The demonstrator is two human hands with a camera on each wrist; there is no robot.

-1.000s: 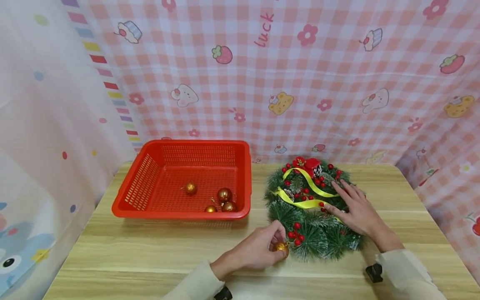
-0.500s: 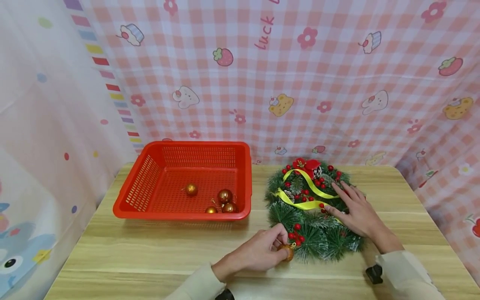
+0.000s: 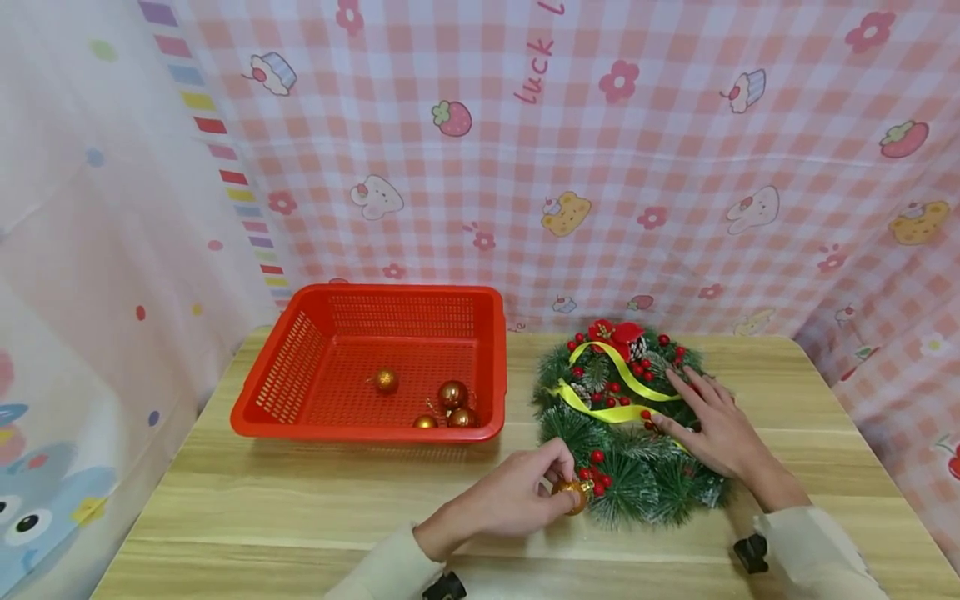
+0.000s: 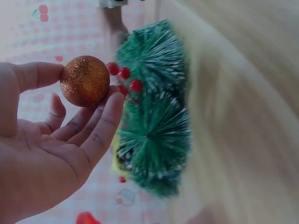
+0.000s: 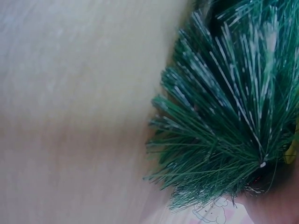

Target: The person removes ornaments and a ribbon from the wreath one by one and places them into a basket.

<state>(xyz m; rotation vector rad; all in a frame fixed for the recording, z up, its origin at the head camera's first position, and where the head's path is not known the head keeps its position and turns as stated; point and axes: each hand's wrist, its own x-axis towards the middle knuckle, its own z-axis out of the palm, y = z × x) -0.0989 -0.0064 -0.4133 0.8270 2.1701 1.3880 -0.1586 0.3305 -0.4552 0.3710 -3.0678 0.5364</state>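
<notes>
My left hand [image 3: 521,492] pinches a glittery gold Christmas ball [image 4: 85,81] between thumb and fingers. In the head view the ball's small cap points right, beside a cluster of red berries [image 3: 597,477] on the near left of a green wreath [image 3: 630,492]. The wreath carries a yellow ribbon [image 3: 611,414], a red flower and pine cones. On the wreath's right side rests my right hand [image 3: 716,429], its fingers spread. The right wrist view shows mostly pine needles [image 5: 224,126], with only part of the hand at the lower right corner.
A red plastic basket [image 3: 367,432] stands on the wooden table [image 3: 300,517] to the left of the wreath. Several gold and bronze balls [image 3: 452,394] lie inside it. A pink checked curtain [image 3: 675,167] hangs behind the table.
The ball in my left hand has turned so its cap shows toward the wreath, and it has shifted slightly right. My right hand stays on the wreath.
</notes>
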